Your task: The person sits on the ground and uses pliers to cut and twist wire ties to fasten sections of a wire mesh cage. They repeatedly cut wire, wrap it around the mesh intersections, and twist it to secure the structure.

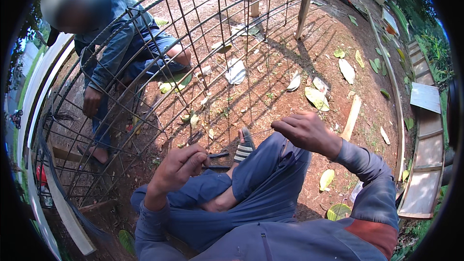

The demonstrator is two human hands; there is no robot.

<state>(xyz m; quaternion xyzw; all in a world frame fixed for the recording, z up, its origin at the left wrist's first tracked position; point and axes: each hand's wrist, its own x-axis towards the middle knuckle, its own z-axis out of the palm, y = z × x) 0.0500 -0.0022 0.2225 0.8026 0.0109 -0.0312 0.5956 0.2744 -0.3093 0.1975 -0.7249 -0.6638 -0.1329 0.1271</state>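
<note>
My left hand [178,168] is closed in a fist above my crossed legs, thumb pressed over the fingers. A dark, narrow piece [195,138] shows just beyond its knuckles; whether the hand holds it, I cannot tell. Farther right, above my raised knee, my right hand [303,130] pinches a thin wire [265,131] that points left toward the cage. Ahead and to the left stands a cage of tied steel bars [193,43], its nearest bars just beyond my left hand. My sandalled foot [244,147] rests between the hands.
A co-worker [108,43] in blue crouches at the cage's left side, one hand hanging by the bars. A bundle of dark wire [63,183] hangs over a board [72,222] at left. Wooden stakes [306,5] stand behind; leaves [317,98] and a wood strip [352,116] lie on soil.
</note>
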